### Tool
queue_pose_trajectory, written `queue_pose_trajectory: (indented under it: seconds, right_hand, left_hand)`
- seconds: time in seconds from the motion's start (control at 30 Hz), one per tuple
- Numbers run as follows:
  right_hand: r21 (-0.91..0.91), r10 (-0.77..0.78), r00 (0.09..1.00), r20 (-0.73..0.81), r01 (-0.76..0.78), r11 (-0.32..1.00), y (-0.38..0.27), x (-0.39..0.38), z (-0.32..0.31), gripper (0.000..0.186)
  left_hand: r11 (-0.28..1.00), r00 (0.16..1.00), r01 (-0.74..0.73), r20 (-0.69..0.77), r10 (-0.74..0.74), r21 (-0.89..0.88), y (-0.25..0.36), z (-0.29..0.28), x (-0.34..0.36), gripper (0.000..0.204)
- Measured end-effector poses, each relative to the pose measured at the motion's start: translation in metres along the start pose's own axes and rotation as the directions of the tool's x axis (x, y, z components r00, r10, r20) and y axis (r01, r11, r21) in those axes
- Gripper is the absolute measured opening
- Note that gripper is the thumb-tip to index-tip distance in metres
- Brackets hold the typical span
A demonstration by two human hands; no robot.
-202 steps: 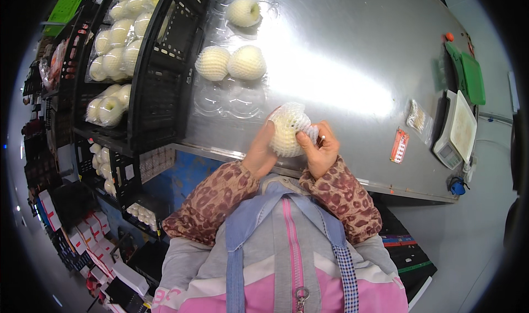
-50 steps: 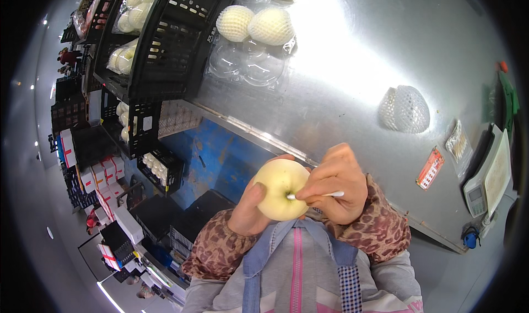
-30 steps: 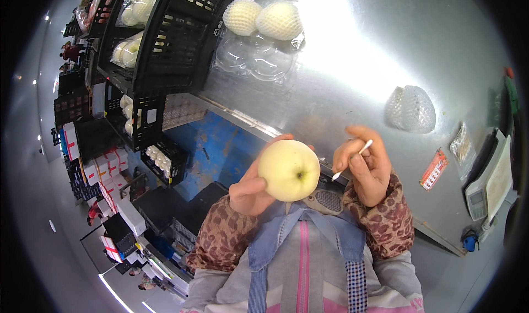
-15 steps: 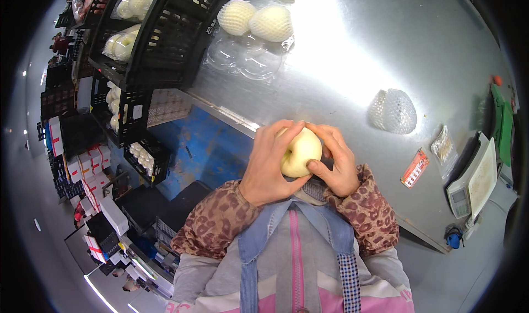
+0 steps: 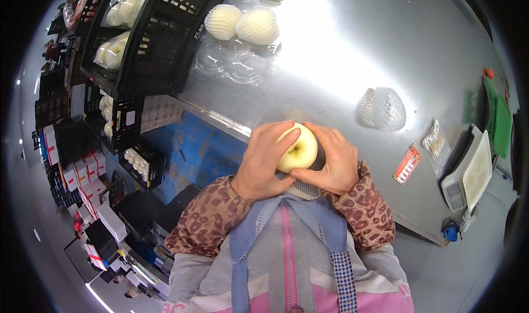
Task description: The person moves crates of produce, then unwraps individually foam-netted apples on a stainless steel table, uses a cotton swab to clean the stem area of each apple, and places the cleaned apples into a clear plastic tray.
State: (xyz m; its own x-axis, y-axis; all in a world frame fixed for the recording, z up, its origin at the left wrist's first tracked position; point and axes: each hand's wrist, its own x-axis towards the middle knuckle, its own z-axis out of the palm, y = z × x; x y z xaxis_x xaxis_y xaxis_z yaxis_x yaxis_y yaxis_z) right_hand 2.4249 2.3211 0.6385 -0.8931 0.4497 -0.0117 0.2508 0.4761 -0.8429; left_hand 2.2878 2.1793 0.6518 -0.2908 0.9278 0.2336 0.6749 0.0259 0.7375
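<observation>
A pale yellow apple (image 5: pixel 304 147) is held between both hands above the near edge of the metal table. My left hand (image 5: pixel 258 164) wraps its left side, fingers curved over the top. My right hand (image 5: pixel 337 161) grips it from the right, thumb at the lower side and fingertips at the far side. The dimpled end of the apple faces up. Farther left on the table, a clear plastic tray (image 5: pixel 234 65) carries fruits in white foam nets (image 5: pixel 257 26). Right of my hands lies a loose foam net (image 5: pixel 382 109).
A red-and-white sticker sheet (image 5: pixel 408 164), a clear bag of thin sticks (image 5: pixel 435 141) and a scale (image 5: pixel 468 170) lie at the right. Black crates (image 5: pixel 157 43) with bagged fruit stand at the left. Below them is a blue surface (image 5: pixel 193 147).
The apple has been turned in my hands, so its dimpled end now faces up. My right thumb has slid from its front to its lower edge. The view has shifted slightly.
</observation>
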Motion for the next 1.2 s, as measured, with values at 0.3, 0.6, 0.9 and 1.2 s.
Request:
queue_pose_trajectory:
  seconds: [0.3,0.6,0.9,1.2]
  right_hand:
    - [0.127,0.172,0.985,-0.023,-0.167,0.978,0.023,-0.026,-0.010,0.075]
    - [0.821,0.557,0.812,-0.173,-0.193,0.537,0.098,-0.117,-0.032,0.073]
    - [0.930,0.618,0.746,-0.248,0.004,0.369,0.095,-0.122,-0.032,0.090]
    - [0.831,0.535,0.776,-0.333,-0.026,0.555,0.102,-0.076,-0.015,0.078]
  left_hand:
    - [0.974,0.931,-0.208,0.325,0.169,0.089,0.007,0.024,0.036,0.083]
    - [0.997,0.987,-0.069,0.145,0.072,-0.022,0.012,0.112,0.108,0.072]
    - [0.998,0.989,0.000,0.150,-0.010,0.064,-0.006,0.189,0.132,0.038]
    - [0.872,0.902,0.416,0.233,-0.362,-0.258,-0.023,0.156,0.094,0.026]
